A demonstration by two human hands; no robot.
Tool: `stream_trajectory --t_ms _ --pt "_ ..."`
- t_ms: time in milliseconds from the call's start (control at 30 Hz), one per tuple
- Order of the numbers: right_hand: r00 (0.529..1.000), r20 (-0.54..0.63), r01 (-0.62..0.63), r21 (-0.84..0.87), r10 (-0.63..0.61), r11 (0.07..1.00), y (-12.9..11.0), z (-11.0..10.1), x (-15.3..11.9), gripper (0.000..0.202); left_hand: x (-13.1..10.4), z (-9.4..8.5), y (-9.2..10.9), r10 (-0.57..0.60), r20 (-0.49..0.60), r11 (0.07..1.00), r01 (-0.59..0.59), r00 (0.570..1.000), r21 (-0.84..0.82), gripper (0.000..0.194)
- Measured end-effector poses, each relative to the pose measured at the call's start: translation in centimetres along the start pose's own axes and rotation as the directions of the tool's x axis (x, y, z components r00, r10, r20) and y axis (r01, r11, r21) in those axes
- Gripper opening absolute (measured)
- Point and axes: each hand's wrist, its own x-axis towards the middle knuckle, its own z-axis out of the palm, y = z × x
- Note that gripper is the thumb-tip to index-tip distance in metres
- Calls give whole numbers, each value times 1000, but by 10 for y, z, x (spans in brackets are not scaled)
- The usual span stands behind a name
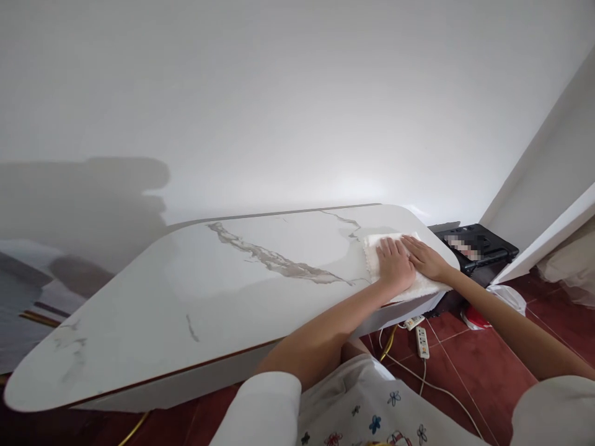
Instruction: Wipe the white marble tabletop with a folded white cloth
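A white cloth with a scalloped edge lies on the right part of a long white tabletop with grey-brown marbling. My left hand rests on the cloth, palm down, its fingers stretched forward. Just right of it and touching it, my right hand also lies flat on the cloth, fingers pointing to the upper left. Both palms are hidden against the cloth.
The tabletop's far edge runs along a white wall. A black case stands beyond its right end. On the red tiled floor are power strips with cables and a white bag.
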Motion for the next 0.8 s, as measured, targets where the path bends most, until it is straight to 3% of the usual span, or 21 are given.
stream_trajectory --t_ms 200,567,800 --pt "999 -2 -48 -14 48 999 21 9 23 55 32 7 -10 13 0 1000 -13 1000 -18 59" --pt "994 21 -112 4 111 994 70 45 113 55 119 22 -61 -31 -9 999 31 999 -12 59" --pt "994 18 -109 -13 109 994 84 61 161 57 161 30 -94 -35 -40 999 35 999 -1 56"
